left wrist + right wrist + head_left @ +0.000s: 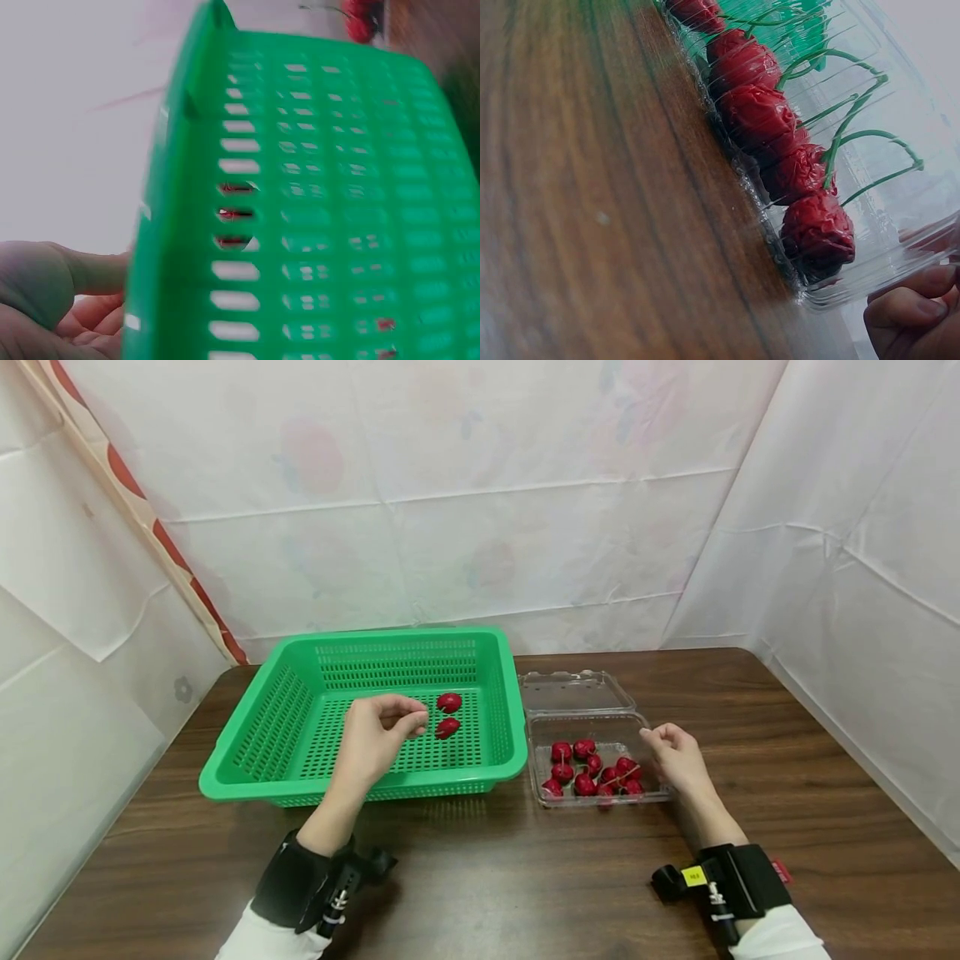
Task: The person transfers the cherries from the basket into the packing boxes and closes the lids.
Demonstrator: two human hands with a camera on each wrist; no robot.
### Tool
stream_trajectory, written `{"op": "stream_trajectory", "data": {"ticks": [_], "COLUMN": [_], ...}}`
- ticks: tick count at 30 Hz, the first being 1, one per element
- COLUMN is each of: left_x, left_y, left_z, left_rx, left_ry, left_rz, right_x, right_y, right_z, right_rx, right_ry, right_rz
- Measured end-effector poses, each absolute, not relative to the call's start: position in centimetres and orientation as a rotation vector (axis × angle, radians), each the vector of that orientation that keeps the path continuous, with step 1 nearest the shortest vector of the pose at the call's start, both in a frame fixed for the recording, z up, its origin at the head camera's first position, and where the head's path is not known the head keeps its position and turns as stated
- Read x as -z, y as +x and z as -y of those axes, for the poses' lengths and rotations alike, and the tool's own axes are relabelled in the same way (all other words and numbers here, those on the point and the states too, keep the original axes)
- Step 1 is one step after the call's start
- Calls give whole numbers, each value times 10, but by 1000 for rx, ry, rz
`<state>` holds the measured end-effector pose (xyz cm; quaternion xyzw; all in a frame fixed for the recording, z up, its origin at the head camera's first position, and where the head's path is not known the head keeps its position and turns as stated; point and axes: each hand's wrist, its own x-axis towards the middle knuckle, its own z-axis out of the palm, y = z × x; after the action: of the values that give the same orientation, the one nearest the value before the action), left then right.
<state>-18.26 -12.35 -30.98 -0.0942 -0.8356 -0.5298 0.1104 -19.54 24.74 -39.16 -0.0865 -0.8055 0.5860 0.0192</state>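
Note:
My left hand (378, 731) is over the green basket (513, 743), thumb and index fingertips together, pinching a cherry (447, 727) by its thin stem. Through the upper slots of the basket wall in the left wrist view, red from this cherry shows well above the basket floor. A second cherry (449, 702) lies inside the basket, just behind it. With thumb and curled fingers, my right hand (678, 760) grips the right rim of a clear plastic clamshell box (536, 743). Several wrinkled dark red cherries (757, 112) with green stems sit in that box.
The clamshell's lid (577, 692) stands folded back, away from me. Its left side is close beside the basket. Both containers rest on a dark wooden table (525, 877). Pale curtains (450, 527) hang behind the table and at both sides.

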Motion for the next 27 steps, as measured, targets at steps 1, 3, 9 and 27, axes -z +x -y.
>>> {"op": "stream_trajectory", "data": {"ticks": [1,3,9,27], "left_x": [308,305,299,305], "left_y": [-180,-176,-167,-160], "left_z": [121,117,100,41], "left_rx": [1564,1582,1675,1960], "left_ry": [-287,-313,-432,-632], "left_rz": [2444,2418,2337,2189], "right_x": [392,392,391,396], "right_y": [-196,-196,-195,-198], "right_z": [-248,-248,-247,-248], "right_rx": [-1816,-1814,-1810,-1837], "right_ry": [-269,-271,-270,-244], "right_rz": [2504,2504,2507,2462]}}
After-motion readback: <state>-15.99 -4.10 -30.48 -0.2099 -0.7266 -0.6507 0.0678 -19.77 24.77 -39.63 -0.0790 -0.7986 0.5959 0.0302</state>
